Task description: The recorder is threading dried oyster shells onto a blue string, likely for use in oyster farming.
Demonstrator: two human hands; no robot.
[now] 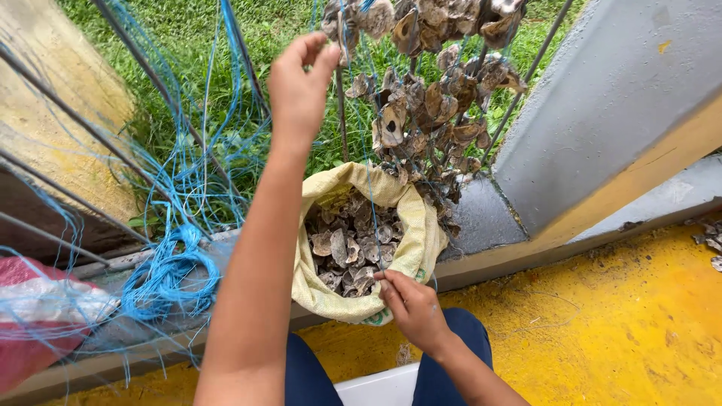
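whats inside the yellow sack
The yellow sack holds a heap of grey-brown oyster shells, visible through its rolled-down mouth. A thin blue line runs down into it. How deep the shells go is hidden by the cloth.

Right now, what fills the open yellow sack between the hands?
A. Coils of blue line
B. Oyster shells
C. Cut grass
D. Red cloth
B: the yellow sack is open and packed with grey-brown oyster shells, like those strung above; the right hand pinches at its rim.
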